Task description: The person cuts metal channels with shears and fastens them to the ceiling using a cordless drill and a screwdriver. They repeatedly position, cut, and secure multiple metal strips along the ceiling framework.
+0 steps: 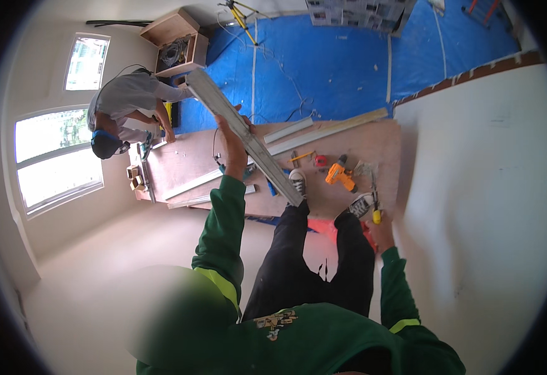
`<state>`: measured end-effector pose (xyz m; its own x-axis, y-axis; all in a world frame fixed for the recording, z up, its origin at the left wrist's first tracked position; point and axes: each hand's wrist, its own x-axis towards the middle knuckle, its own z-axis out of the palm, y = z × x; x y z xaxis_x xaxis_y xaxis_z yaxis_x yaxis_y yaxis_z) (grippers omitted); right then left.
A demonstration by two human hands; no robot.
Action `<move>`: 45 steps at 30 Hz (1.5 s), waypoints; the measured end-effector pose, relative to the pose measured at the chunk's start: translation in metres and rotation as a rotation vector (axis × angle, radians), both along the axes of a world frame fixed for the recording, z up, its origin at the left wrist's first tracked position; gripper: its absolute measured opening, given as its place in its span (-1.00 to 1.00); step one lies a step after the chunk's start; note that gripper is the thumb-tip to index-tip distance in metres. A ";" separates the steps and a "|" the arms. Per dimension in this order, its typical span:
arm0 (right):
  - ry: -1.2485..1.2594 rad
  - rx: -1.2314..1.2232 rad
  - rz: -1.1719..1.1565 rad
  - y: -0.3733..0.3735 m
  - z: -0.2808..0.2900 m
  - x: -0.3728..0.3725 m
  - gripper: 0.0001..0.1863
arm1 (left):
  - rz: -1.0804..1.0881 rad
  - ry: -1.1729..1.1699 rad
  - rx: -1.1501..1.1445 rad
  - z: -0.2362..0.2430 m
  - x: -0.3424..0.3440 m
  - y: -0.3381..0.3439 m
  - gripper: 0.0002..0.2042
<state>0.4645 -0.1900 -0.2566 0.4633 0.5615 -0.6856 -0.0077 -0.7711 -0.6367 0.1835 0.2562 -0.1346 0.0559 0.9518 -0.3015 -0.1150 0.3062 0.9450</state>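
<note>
A long grey metal channel [242, 132] slants up across the view, raised above the board. My left hand [233, 140] is closed around its middle. Low at the right, beside my shoe, my right hand [381, 232] is closed on a slim tool with a yellow end [376, 216]; its exact kind is hard to make out. Near that hand are an orange cordless drill [341, 174], a small heap of screws [366, 168] and a red tape measure [321, 161]. A yellow-handled tool [302, 156] lies by my left shoe.
I stand on a plywood board [189, 150] holding several metal channels [330, 130]. A co-worker [126, 103] bends over its left end. Blue sheeting [336, 69] covers the floor beyond, with a wooden box [183, 47] and a yellow tripod [242, 22]. A white wall [473, 162] stands right.
</note>
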 end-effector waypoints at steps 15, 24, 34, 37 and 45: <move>0.265 0.546 0.026 0.166 0.283 -0.064 -0.82 | -0.283 -0.198 0.033 0.201 -0.018 -0.008 -0.10; 0.189 0.735 0.172 0.201 0.413 -0.041 -0.72 | -0.523 -0.280 0.084 0.300 -0.012 0.002 -0.22; 0.124 0.747 0.223 0.176 0.458 -0.017 -0.51 | -0.726 -0.133 0.096 0.345 0.011 -0.008 -0.44; 0.054 0.788 0.220 0.161 0.453 -0.011 -0.46 | -0.813 -0.128 0.094 0.349 0.021 -0.018 -0.48; -0.068 0.661 0.204 0.119 0.449 0.005 -0.40 | -1.085 -0.029 0.277 0.361 0.062 -0.044 -0.27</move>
<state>0.4694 -0.0705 0.1928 0.3341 0.9317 -0.1428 0.1530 -0.2031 -0.9671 0.2453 0.2120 0.2265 0.9007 0.4285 -0.0717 0.0618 0.0371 0.9974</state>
